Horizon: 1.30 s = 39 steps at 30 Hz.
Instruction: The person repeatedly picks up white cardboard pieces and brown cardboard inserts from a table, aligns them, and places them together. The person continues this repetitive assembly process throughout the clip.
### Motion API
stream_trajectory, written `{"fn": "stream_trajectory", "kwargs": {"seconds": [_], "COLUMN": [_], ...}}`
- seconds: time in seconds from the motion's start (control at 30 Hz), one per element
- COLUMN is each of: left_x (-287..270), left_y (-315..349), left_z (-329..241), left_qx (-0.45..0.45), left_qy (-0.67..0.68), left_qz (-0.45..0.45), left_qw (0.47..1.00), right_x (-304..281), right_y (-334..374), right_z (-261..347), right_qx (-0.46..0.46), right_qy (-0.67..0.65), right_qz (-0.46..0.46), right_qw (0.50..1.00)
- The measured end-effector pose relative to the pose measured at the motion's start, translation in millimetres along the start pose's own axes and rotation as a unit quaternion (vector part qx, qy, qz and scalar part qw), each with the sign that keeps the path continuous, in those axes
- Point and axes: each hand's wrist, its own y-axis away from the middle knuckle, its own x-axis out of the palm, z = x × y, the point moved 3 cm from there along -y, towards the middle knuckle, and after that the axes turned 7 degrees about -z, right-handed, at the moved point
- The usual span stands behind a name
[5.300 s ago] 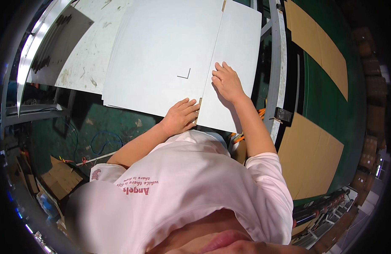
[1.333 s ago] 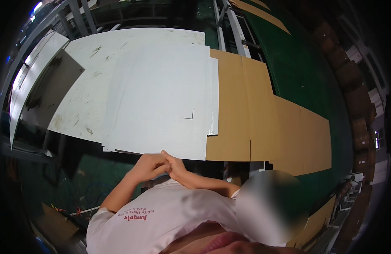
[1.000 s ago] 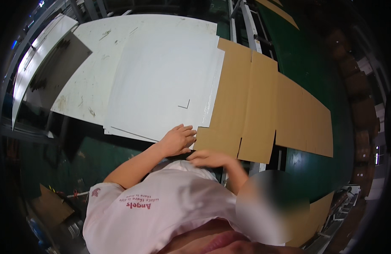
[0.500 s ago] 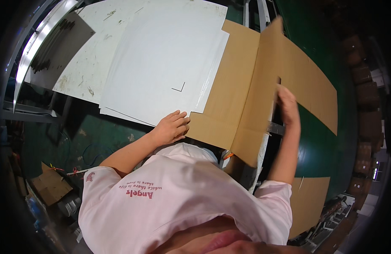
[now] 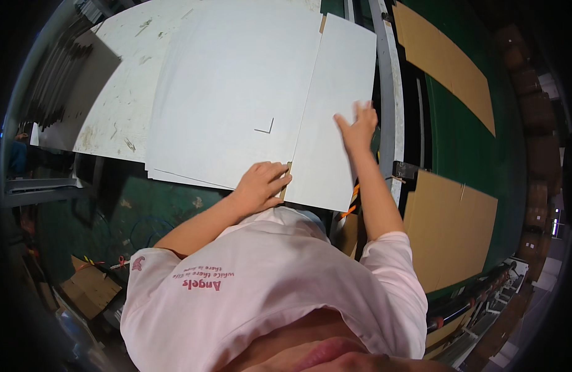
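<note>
**Head view: folded flap could spring back or crease off-line**

Head camera is showing 2 bare hands working a large white cardboard sheet [image 5: 236, 93] lying flat on the counter [image 5: 100, 124]. The left hand [image 5: 261, 186] is curling its fingers over the near end of the fold seam, pinning it. The right hand [image 5: 358, 127] is lying open, fingers spread, pressing the narrower folded flap [image 5: 335, 93] down just beside the metal rail [image 5: 385, 93].

Judging from this, the flap is likely springing up if either palm is lifting early. Uneven pressure could be skewing the crease, since only the near end is being pinned. The sheet's edge could be nicking the left fingertips. The flap's far edge, close to the rail, might be catching there.
</note>
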Motion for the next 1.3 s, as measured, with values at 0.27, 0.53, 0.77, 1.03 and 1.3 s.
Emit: {"fn": "stream_trajectory", "kwargs": {"seconds": [0.27,0.53,0.77,1.03,1.3], "left_x": [-140.6,-191.5,-178.3,-175.5,-63.1], "left_y": [-30.3,0.9,16.4,-4.5,-36.8], "left_z": [266.4,375.0,393.8,358.9,175.3], "left_qx": [-0.459,-0.616,-0.639,-0.645,-0.132], "left_qy": [-0.307,0.264,-0.052,-0.231,-0.154], "left_qz": [-0.126,-0.210,-0.191,-0.186,-0.207], "left_qw": [0.824,0.712,0.743,0.704,0.957], "right_x": [-10.2,-2.6,30.4,32.5,18.3], "right_y": [-76.1,-94.3,-78.9,-76.5,-85.2], "right_z": [-11.2,-14.7,-8.5,-11.1,4.5], "right_qx": [0.321,0.332,0.290,0.240,0.169], "right_qy": [-0.326,-0.439,-0.317,-0.209,-0.188], "right_qz": [0.146,0.291,0.184,0.150,0.155], "right_qw": [0.877,0.782,0.884,0.936,0.955]}}
